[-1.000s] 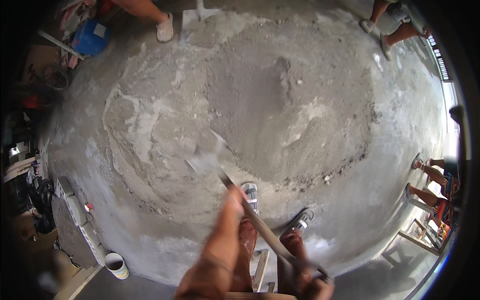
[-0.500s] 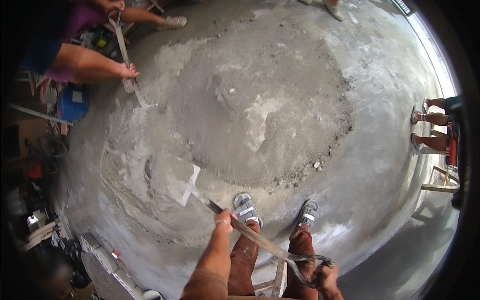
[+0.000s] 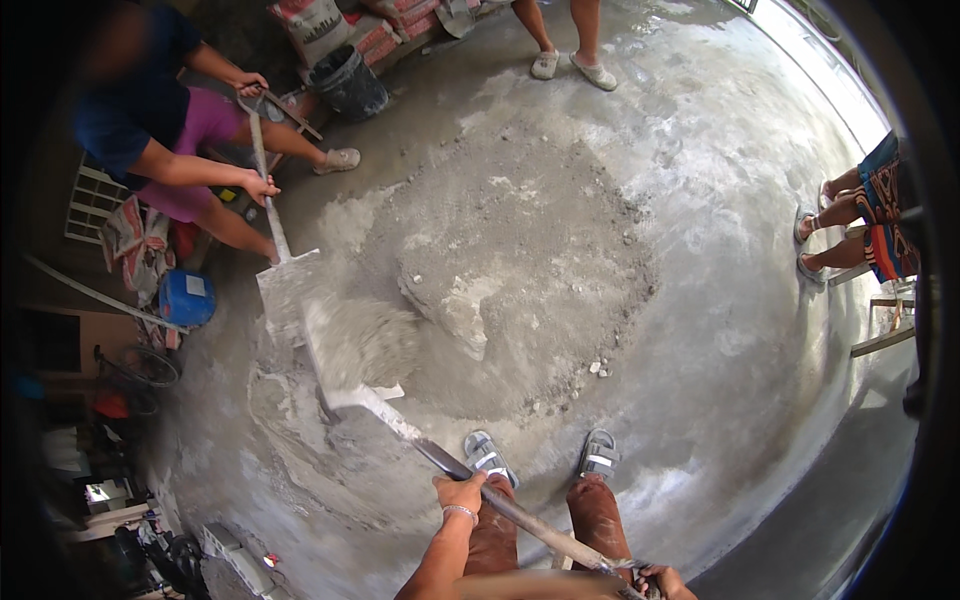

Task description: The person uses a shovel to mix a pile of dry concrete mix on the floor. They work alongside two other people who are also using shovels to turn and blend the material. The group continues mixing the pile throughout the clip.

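My left hand (image 3: pixel 462 493), with a bracelet at its wrist, is closed around the middle of a shovel's shaft (image 3: pixel 535 525). Lower right, my right hand (image 3: pixel 664 582) grips the looped handle at its top end, partly cut off by the picture's edge. The shovel's blade, left of my feet, carries a blurred heap of grey sand-like mix (image 3: pixel 360 335) that hides most of it. A broad, low pile of the same grey mix (image 3: pixel 550 250) lies beyond my feet. Across from me, a co-worker holds a second shovel (image 3: pixel 272 220), its blade (image 3: pixel 285 275) close to the heap on mine.
Two other people stand nearby, by their feet (image 3: pixel 590 72) at the far side and legs (image 3: pixel 850 225) at the right. A black bucket (image 3: pixel 348 85), sacks (image 3: pixel 310 28) and a blue container (image 3: pixel 187 298) line the far left. Concrete blocks (image 3: pixel 240 560) lie lower left.
My shovel's blade has moved left and away from me and now carries grey mix. Both hands keep their grip. The co-worker's shovel blade shows broad side up. The view has tilted up.
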`<action>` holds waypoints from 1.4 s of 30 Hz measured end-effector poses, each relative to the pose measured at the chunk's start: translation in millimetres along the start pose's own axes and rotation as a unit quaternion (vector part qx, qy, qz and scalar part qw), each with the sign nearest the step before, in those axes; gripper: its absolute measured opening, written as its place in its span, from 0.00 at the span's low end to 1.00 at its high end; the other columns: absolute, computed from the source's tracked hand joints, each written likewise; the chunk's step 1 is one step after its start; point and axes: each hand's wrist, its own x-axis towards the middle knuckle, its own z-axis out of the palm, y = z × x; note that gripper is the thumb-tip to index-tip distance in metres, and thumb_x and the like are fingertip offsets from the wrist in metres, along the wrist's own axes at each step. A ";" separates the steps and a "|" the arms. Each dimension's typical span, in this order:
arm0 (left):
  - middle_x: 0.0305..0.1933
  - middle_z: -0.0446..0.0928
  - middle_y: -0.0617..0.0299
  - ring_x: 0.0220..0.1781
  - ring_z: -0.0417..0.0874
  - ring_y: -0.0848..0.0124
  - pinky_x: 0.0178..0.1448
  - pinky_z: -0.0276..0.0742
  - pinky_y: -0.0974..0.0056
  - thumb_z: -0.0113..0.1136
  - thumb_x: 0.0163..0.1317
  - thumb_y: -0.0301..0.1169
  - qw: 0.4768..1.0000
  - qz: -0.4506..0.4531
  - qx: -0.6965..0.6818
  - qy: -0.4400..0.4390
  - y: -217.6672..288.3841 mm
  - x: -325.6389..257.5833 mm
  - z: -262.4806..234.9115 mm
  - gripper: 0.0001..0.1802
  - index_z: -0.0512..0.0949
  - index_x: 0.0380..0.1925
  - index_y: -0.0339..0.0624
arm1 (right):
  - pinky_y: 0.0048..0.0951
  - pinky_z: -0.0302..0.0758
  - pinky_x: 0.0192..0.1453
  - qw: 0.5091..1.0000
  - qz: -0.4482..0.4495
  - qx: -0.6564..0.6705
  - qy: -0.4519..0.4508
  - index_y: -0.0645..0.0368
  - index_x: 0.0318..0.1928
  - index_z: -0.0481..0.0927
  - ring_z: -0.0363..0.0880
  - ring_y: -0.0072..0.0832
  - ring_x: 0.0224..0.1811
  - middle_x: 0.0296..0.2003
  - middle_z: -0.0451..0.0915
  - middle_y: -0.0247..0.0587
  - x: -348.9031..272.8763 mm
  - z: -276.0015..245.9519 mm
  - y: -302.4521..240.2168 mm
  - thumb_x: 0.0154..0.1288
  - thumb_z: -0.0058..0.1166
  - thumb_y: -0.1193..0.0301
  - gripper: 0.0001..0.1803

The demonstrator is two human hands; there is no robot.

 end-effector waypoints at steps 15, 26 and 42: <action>0.27 0.70 0.59 0.24 0.76 0.65 0.27 0.76 0.58 0.60 0.56 0.22 0.893 -0.141 -0.426 -0.012 -45.3 -34.8 1.7 0.12 0.67 0.37 0.39 | 0.33 0.73 0.16 0.942 -0.329 0.055 -0.033 0.64 0.27 0.73 0.73 0.32 0.12 0.15 0.73 0.42 -50.4 -10.5 -59.2 0.54 0.54 0.77 0.04; 0.19 0.69 0.61 0.20 0.73 0.67 0.28 0.76 0.60 0.60 0.63 0.30 0.724 -0.440 -0.494 -0.195 -121.6 14.7 219.2 0.09 0.71 0.26 0.43 | 0.25 0.72 0.16 0.812 -0.517 -0.170 0.210 0.55 0.46 0.66 0.68 0.23 0.14 0.26 0.71 0.34 -195.8 56.4 -207.9 0.60 0.54 0.71 0.15; 0.20 0.65 0.63 0.21 0.70 0.67 0.28 0.74 0.59 0.52 0.63 0.28 0.834 -0.342 -0.430 0.048 -323.9 374.1 -77.9 0.07 0.68 0.26 0.42 | 0.22 0.70 0.21 0.905 -0.315 -0.286 -0.005 0.68 0.46 0.77 0.70 0.19 0.17 0.25 0.76 0.36 137.1 377.0 -50.7 0.59 0.51 0.79 0.13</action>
